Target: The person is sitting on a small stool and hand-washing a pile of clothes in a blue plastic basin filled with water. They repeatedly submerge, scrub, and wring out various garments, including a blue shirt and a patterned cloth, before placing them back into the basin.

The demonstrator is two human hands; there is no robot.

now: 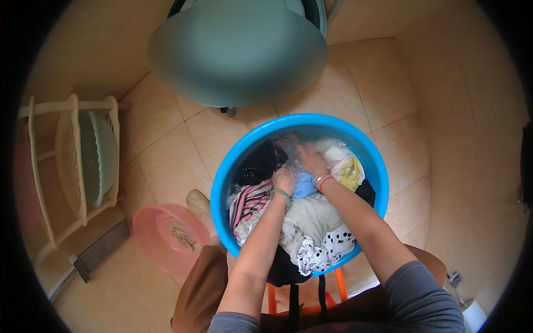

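Observation:
A large blue tub (383, 166) of water and wet laundry stands close in front of me. Both my hands reach down into its far half. My left hand (283, 179), a green bangle at its wrist, is beside dark cloth (265, 162) and a striped garment (252, 204); its fingers are mostly hidden. My right hand (312, 159) has its fingers stretched out at the water, near light blue cloth (305, 185) and a white-and-yellow garment (350, 172). Pale grey cloth (311, 219) lies under my forearms. Polka-dot fabric (327, 252) drapes at the near rim.
An orange stool (341, 284) shows below the tub. A pink basin (145, 236) with some cloth sits on the tiled floor at left, by my foot. Farther left are a cream rack (78, 161) holding basins and a squeegee-like tool (102, 250). A grey-green rounded object (239, 55) stands ahead.

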